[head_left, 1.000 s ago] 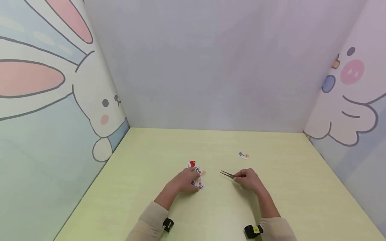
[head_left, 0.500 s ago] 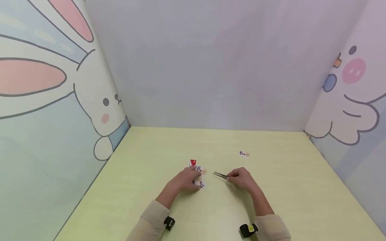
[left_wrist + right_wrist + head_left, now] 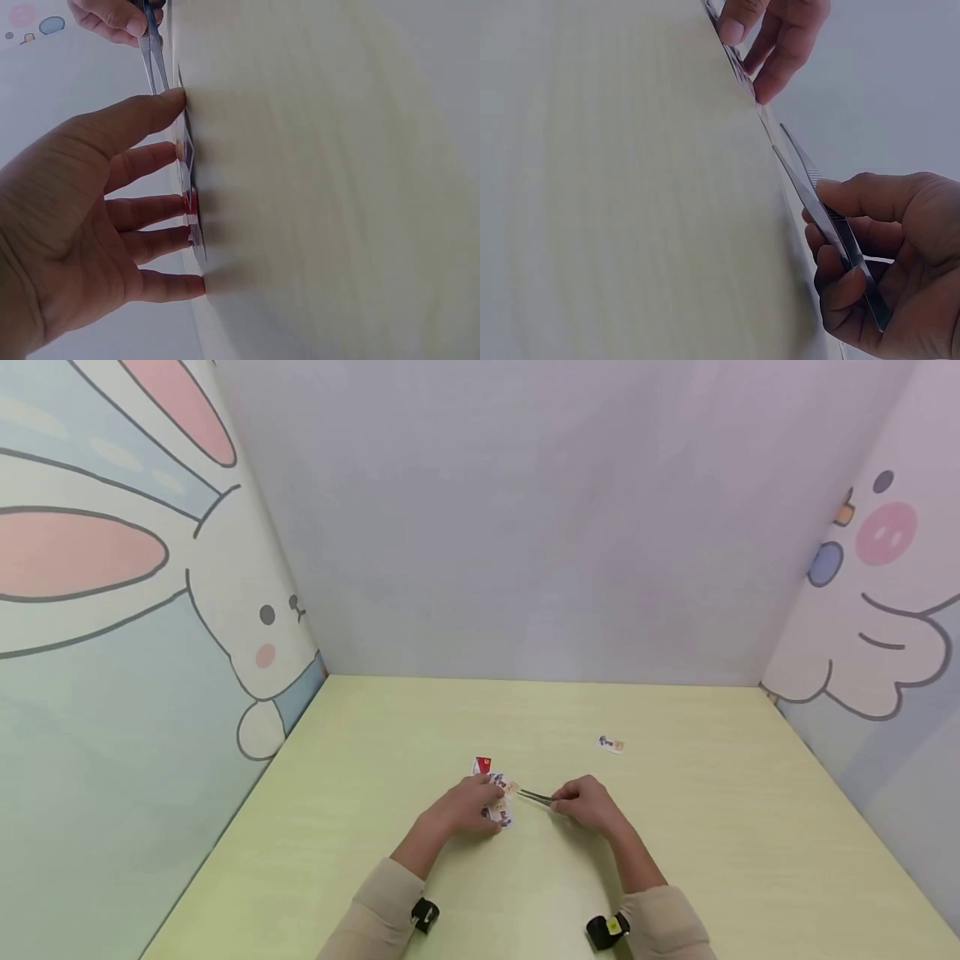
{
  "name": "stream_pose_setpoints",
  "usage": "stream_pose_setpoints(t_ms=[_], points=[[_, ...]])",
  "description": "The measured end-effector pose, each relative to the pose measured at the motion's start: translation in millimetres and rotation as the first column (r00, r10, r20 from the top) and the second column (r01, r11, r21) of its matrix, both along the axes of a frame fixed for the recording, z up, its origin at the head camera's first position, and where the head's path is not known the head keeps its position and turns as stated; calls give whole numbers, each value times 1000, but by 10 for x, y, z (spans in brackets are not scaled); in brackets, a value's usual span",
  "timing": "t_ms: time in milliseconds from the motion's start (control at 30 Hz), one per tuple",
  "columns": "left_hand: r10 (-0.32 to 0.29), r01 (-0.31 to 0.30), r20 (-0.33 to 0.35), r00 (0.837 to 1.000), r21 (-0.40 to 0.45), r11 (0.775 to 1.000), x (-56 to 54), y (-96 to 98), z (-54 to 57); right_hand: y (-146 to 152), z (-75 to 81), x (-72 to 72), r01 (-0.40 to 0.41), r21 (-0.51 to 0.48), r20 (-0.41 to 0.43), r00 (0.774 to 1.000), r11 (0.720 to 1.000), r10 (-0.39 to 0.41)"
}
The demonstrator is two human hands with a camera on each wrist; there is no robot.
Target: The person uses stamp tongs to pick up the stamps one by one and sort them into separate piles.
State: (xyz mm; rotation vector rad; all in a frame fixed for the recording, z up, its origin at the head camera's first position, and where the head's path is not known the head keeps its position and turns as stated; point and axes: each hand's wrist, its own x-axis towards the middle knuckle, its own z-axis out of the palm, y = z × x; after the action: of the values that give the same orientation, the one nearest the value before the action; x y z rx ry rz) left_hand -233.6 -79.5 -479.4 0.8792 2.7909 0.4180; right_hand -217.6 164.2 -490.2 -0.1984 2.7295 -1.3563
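My left hand (image 3: pixel 467 807) rests its spread fingertips on a small group of overlapping printed cards (image 3: pixel 501 814); in the left wrist view its fingers (image 3: pixel 150 244) are fairly straight. Part of the group lies hidden beneath that hand. A card with a red corner (image 3: pixel 482 765) pokes out beyond the fingers. On the other side, my right hand (image 3: pixel 588 803) holds metal tweezers (image 3: pixel 829 221) between thumb and fingers. Their two tips stand slightly apart and point left, close to the right edge of the cards. Whether they touch a card I cannot tell.
A single printed card (image 3: pixel 611 744) lies farther back on the right of the pale yellow table (image 3: pixel 390 718). A grey wall (image 3: pixel 525 527) stands behind, and side walls with cartoon animals flank the table. Each wrist carries a small black device (image 3: pixel 425 915).
My right hand has moved left with the tweezers, bringing their tips from well short of the cards to near their edge. The left hand has stayed on the cards.
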Motion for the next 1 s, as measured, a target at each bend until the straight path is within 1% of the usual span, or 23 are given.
stream_pose_setpoints(t_ms=[200, 367, 500, 700, 767, 933, 1000], points=[[4, -4, 13, 1000, 1, 1000, -5, 16, 11, -84, -2, -23, 20, 9, 22, 1000, 1000, -20], [9, -9, 14, 1000, -5, 1000, -9, 16, 15, -136, -6, -29, 23, 8, 7, 1000, 1000, -23], [3, -3, 9, 1000, -4, 1000, -18, 16, 7, -157, -11, -28, 29, 15, -14, 999, 999, -29], [2, -2, 9, 1000, -4, 1000, -18, 7, 13, -167, 0, -27, 26, 22, -16, 1000, 999, -26], [3, -4, 16, 1000, 18, 1000, -14, -9, 36, -168, 14, -17, 38, 21, -7, 999, 999, -38], [-6, 4, 20, 1000, 117, 993, -13, -62, 88, -145, 81, 43, 96, 5, 17, 995, 995, -96], [-6, 5, 14, 1000, 132, 991, -11, -77, 92, -137, 99, 58, 104, 0, 15, 994, 995, -104]])
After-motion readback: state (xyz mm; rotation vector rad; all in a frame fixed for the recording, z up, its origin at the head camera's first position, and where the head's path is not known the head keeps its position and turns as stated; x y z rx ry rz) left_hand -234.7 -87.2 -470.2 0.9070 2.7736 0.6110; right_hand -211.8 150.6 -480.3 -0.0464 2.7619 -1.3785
